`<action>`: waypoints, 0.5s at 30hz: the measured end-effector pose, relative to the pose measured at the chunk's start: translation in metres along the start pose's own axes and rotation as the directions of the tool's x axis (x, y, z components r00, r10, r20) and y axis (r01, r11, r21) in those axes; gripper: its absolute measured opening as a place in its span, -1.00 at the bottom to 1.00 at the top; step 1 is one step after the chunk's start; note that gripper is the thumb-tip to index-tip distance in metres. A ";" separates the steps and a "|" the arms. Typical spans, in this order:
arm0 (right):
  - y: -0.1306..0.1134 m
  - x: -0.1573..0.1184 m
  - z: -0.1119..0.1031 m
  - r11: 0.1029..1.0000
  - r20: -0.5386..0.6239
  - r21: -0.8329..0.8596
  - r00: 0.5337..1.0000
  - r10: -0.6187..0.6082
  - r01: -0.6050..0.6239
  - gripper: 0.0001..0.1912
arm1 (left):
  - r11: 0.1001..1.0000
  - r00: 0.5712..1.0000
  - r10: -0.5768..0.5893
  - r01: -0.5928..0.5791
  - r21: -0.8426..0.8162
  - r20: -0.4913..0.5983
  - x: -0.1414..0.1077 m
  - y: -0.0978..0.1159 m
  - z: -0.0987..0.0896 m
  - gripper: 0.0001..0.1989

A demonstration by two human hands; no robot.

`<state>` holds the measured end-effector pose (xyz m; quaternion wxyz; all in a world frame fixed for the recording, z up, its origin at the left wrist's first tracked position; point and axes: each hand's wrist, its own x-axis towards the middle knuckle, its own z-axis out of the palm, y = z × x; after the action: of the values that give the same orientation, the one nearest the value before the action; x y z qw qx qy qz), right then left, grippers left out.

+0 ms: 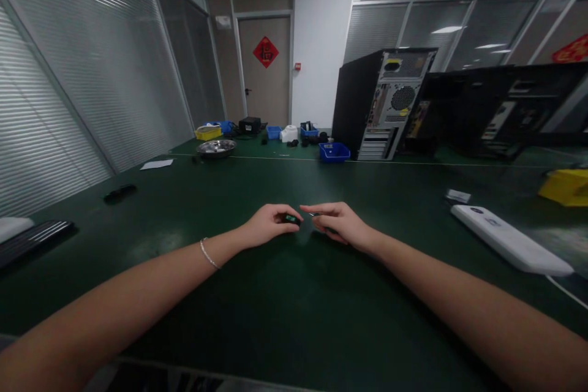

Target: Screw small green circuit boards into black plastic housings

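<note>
My left hand point(264, 225), with a bracelet at its wrist, is closed over the middle of the green table point(275, 306). Between its thumb and fingers sits a small black piece with a green face point(291, 218); its exact kind is too small to tell. Just to the right, my right hand point(344, 223) pinches a small thin, shiny piece point(313, 215), mostly hidden by the fingers. The index finger of that hand stretches toward the black piece. A narrow gap shows between the two hands.
At the back stand a metal bowl point(215, 147), a blue bin point(334, 152) and a black computer tower point(353, 104). To the right lie a long white device point(509, 239) with a cable and a yellow bin point(566, 188). A black keyboard point(34, 242) is at the left.
</note>
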<state>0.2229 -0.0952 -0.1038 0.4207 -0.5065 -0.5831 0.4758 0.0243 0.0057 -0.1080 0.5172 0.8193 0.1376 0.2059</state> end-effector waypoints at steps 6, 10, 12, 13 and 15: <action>-0.008 -0.006 0.006 0.982 0.042 -0.165 0.996 -0.082 0.088 -0.56 | 0.997 0.996 -0.050 0.055 0.053 -0.078 -0.001 0.000 -0.002 -0.71; -0.008 -0.008 0.006 0.958 0.047 -0.254 0.991 -0.129 0.137 -0.59 | 0.997 0.996 -0.026 0.032 0.070 -0.080 -0.001 -0.001 -0.002 -0.71; -0.009 -0.008 0.005 0.959 0.057 -0.255 0.992 -0.109 0.120 -0.59 | 0.998 0.997 -0.018 0.022 0.057 -0.073 -0.002 -0.001 -0.001 -0.70; -0.009 -0.008 0.005 0.962 0.060 -0.250 0.993 -0.099 0.111 -0.58 | 0.998 0.997 -0.016 0.020 0.055 -0.079 -0.002 -0.001 -0.001 -0.69; -0.009 -0.007 0.004 0.964 0.066 -0.241 0.993 -0.096 0.109 -0.58 | 0.999 0.995 -0.013 0.018 0.051 -0.098 -0.002 0.000 -0.001 -0.69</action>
<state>0.2178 -0.1034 -0.0956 0.3634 -0.5107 -0.6738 0.3913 0.0219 0.0052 -0.1086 0.4901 0.8202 0.1742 0.2382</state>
